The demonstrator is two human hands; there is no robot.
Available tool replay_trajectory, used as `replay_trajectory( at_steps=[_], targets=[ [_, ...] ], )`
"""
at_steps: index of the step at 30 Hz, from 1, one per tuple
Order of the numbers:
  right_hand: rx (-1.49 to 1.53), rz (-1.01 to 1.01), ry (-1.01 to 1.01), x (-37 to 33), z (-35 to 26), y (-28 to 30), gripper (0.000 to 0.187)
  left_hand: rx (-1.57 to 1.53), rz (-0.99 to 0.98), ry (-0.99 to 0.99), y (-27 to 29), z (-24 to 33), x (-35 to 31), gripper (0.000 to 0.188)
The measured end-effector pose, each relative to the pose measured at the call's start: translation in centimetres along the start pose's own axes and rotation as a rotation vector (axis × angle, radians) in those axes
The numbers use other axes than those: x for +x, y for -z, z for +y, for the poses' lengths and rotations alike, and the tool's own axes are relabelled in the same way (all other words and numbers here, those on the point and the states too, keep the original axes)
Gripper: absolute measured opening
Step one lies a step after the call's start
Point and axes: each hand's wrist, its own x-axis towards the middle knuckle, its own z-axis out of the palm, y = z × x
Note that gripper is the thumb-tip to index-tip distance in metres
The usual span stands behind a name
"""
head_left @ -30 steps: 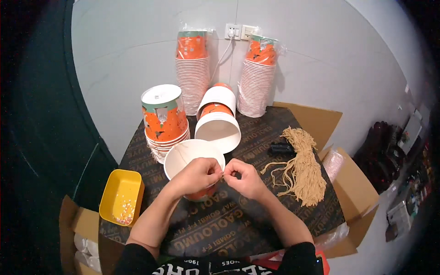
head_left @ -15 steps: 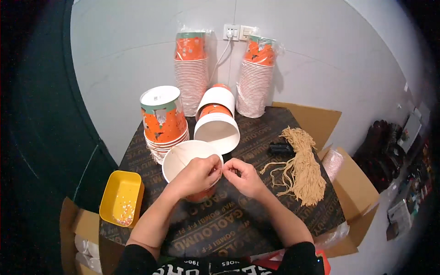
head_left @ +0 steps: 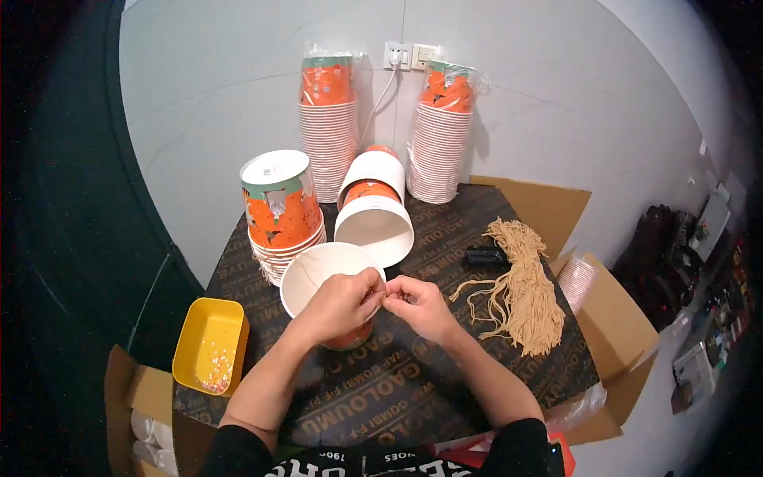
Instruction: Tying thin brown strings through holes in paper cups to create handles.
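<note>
An open paper bucket [head_left: 306, 278], white inside with an orange printed outside, stands before me. A thin tan string [head_left: 314, 266] runs across its inside. My left hand [head_left: 338, 306] lies over the near right rim, thumb and forefinger pinched on the string. Close against it, my right hand [head_left: 420, 308] pinches the string just outside the rim, its fingertips almost touching the left ones. Between the fingertips the string is barely visible, and any knot is too small to make out. To the right lies a bundle of tan strings [head_left: 528, 298].
Stacked upturned buckets [head_left: 282, 215] stand at left, with more buckets [head_left: 373, 230] lying behind. Two plastic-wrapped stacks [head_left: 328, 135] lean by the wall. A yellow bin [head_left: 188, 358] holds small beads. A black object [head_left: 485, 256] sits beside the strings; a cardboard box [head_left: 616, 326] is at right.
My fingertips have drawn slightly closer together at the rim, and the right fingers are curled a little more. The bucket and everything around it stay in place.
</note>
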Motion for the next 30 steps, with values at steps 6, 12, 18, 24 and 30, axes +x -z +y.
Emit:
replay_trajectory(
  at_steps=[6, 12, 18, 24, 30],
  targets=[
    [0.123, 0.003, -0.018, 0.1, 0.9, 0.0, 0.007, -0.002, -0.002, 0.002, -0.1, 0.2, 0.0, 0.013],
    [0.226, 0.011, -0.147, -0.1, 0.0, 0.1, 0.004, -0.114, -0.027, 0.065, 0.3, 0.0, -0.1, 0.013],
    [0.293, -0.009, -0.121, 0.0, 0.5, 0.1, 0.005, -0.186, -0.075, 0.131, 0.4, -0.4, -0.1, 0.013],
    [0.213, -0.02, -0.105, 0.0, 0.3, -0.3, 0.005, -0.189, -0.086, 0.17, 0.5, -0.3, 0.0, 0.013],
    [0.081, 0.022, -0.031, -0.3, 0.2, -0.6, 0.005, -0.393, -0.073, 0.325, 0.9, 0.1, 0.1, 0.018]
  ],
)
